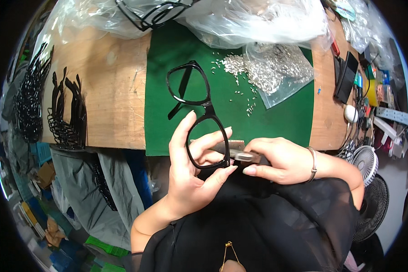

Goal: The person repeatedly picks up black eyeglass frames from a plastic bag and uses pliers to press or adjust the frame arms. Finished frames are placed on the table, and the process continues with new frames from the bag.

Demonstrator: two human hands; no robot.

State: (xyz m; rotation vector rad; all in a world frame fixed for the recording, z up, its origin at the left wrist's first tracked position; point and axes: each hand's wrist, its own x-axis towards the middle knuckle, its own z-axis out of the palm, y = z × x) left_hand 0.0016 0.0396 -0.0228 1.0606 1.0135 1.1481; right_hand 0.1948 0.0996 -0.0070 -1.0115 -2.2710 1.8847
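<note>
My left hand [190, 167] pinches the black frame [197, 113] at its near rim, held over the green mat's [285, 118] edge. My right hand [276, 161] grips a metal tool [238, 152], tip at the frame's corner. Loose screws [240, 68] lie on the mat beside a bag [281, 68].

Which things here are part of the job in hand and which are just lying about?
In hand:
- black plastic glasses frame, held by the left hand
- flat grey metal tool, gripped by the right hand
- pile of small silver metal pins on the green mat

Lying about:
- rows of black frames
- white fan
- clear plastic bags
</note>
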